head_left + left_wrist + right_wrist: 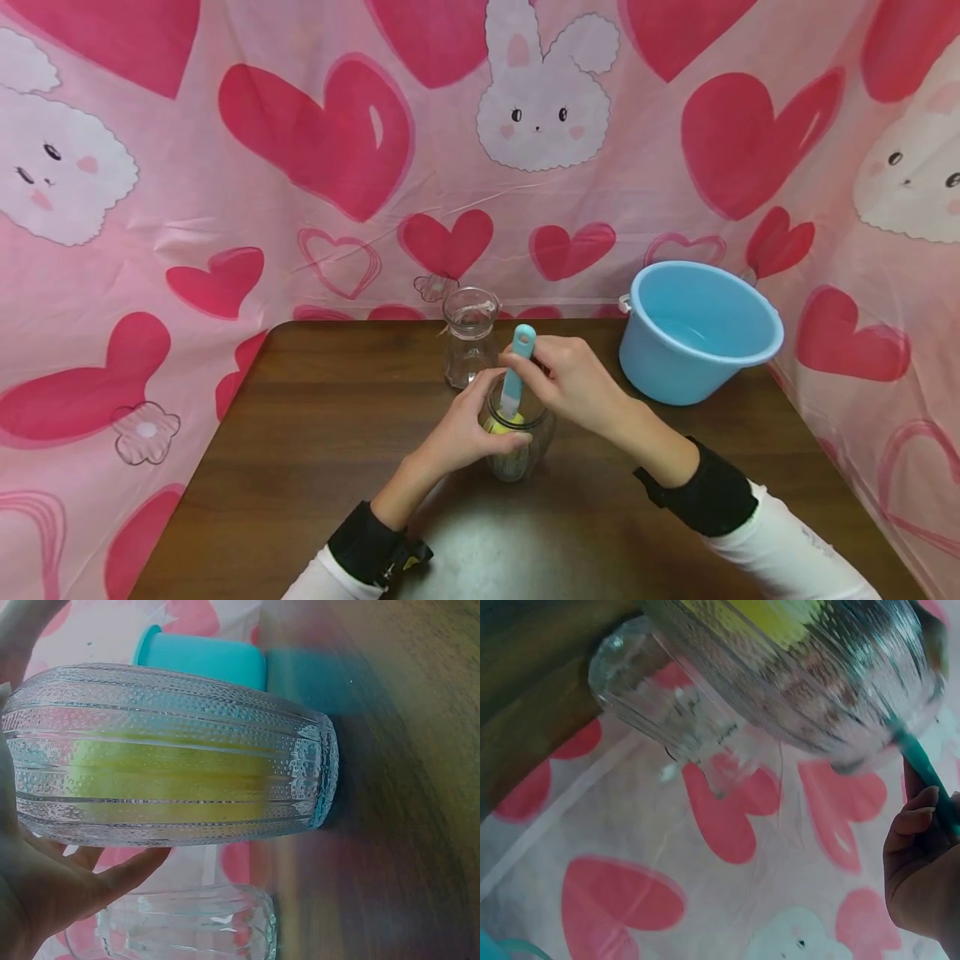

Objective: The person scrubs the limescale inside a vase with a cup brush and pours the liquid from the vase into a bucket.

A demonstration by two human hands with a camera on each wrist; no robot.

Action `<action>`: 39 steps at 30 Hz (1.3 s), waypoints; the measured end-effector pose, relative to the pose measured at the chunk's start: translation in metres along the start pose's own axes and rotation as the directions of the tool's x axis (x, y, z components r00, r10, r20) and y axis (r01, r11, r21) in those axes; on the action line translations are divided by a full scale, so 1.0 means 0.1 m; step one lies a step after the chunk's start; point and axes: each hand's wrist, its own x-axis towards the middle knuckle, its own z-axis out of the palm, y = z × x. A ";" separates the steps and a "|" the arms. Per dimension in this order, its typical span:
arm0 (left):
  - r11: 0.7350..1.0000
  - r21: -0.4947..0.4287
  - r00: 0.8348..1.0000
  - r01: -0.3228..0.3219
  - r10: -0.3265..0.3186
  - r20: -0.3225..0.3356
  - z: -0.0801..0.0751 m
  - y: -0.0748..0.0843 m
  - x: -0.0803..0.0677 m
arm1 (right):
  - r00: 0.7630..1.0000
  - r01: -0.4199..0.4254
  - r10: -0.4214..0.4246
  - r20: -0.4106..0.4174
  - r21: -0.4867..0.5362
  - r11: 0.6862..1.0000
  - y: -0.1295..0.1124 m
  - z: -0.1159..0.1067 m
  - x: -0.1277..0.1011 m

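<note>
Near the front middle of the brown table (300, 467), a ribbed glass jar (517, 450) is stood upright and gripped around its side by the left hand (468, 433). A teal-handled brush (516, 371) with a yellow sponge head (165, 780) is pushed down into the jar, its handle pinched by the right hand (573, 379). Just behind, a second glass vase (469, 337) is seen, and a blue basin (693, 329) is placed farther right.
</note>
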 end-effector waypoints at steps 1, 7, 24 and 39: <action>1.000 0.003 1.000 -0.003 0.003 -0.003 0.00 0.00 0.00 | 1.000 0.005 -0.006 -0.015 -0.010 1.000 0.00 -0.03 0.01; 1.000 0.008 1.000 -0.005 0.005 -0.013 0.02 -0.02 0.02 | 0.994 0.040 -0.041 -0.097 -0.014 0.999 -0.03 -0.20 0.08; 1.000 -0.005 1.000 0.012 -0.012 -0.021 0.02 -0.04 0.01 | 0.976 0.184 -0.193 -0.103 -0.092 0.979 -0.06 -0.12 0.18; 0.999 0.027 1.000 -0.022 0.022 -0.015 0.00 -0.06 -0.01 | 0.971 0.182 -0.207 -0.117 -0.196 0.964 0.00 -0.15 0.12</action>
